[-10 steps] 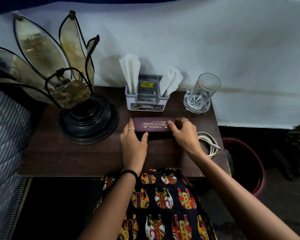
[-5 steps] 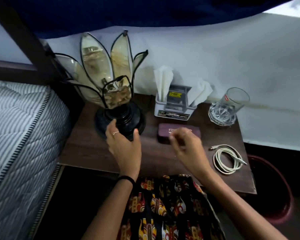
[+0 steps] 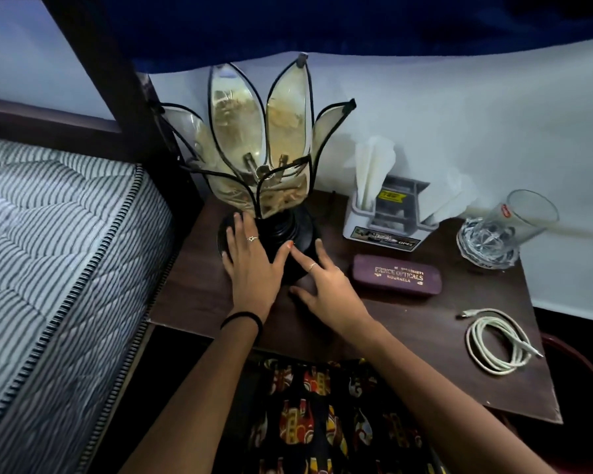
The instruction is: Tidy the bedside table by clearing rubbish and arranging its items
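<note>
A lotus-shaped lamp [image 3: 264,131] with glass petals stands on a black round base [image 3: 302,227] at the back left of the dark wooden bedside table [image 3: 408,330]. My left hand [image 3: 254,265] lies over the front left of that base with fingers spread. My right hand [image 3: 326,285] presses its fingertips against the base's front right, its thumb on the table. A maroon spectacle case [image 3: 396,275] lies just right of my right hand, untouched.
A white tissue holder [image 3: 387,220] stands behind the case, and a clear glass [image 3: 504,230] on a crystal coaster sits at the back right. A coiled white cable [image 3: 497,340] lies front right. A striped mattress [image 3: 48,251] borders the table's left; a red bin [image 3: 589,371] is lower right.
Both hands left the spectacle case and moved left onto the lamp base. The view swung left, bringing the mattress and bedpost into sight.
</note>
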